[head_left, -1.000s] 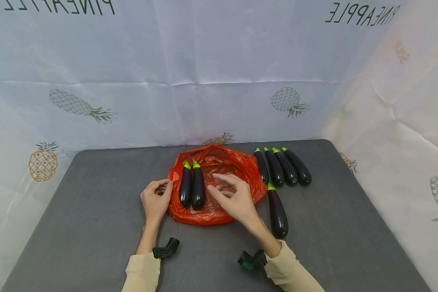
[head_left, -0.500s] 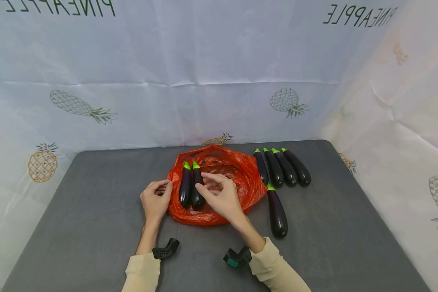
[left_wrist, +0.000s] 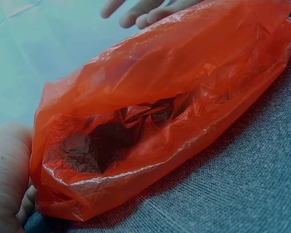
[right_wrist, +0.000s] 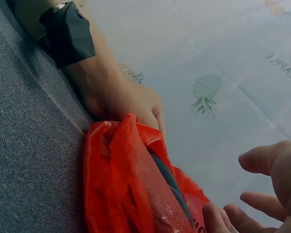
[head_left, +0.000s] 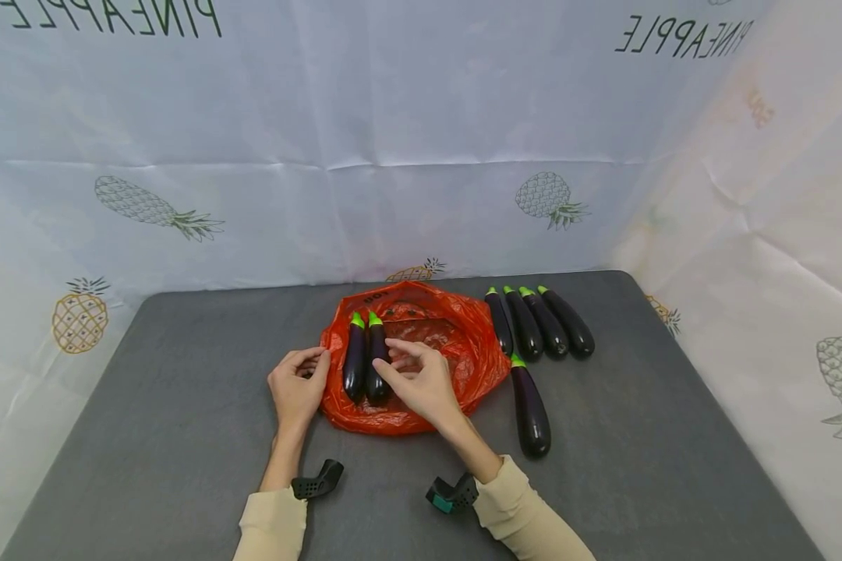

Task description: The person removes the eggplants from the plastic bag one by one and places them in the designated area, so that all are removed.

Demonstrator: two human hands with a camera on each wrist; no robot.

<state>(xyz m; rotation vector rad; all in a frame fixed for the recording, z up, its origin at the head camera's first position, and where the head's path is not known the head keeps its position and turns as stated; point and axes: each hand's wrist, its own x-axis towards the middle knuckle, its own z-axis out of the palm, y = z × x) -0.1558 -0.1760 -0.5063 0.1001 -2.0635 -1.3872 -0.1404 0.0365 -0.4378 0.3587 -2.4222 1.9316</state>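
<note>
Red plastic bag (head_left: pixel 386 422) lies open on the gray desk (head_left: pixel 196 428) in the head view, two eggplants (head_left: pixel 355 365) inside at its left. The left hand (head_left: pixel 298 387) pinches its left edge; the right hand (head_left: pixel 424 389) is over it, thumb and fingers parted. Five other eggplants (head_left: pixel 523 323) lie to the right. The left wrist view shows the bag's gaping mouth; the right wrist view, the right hand spread.
</note>
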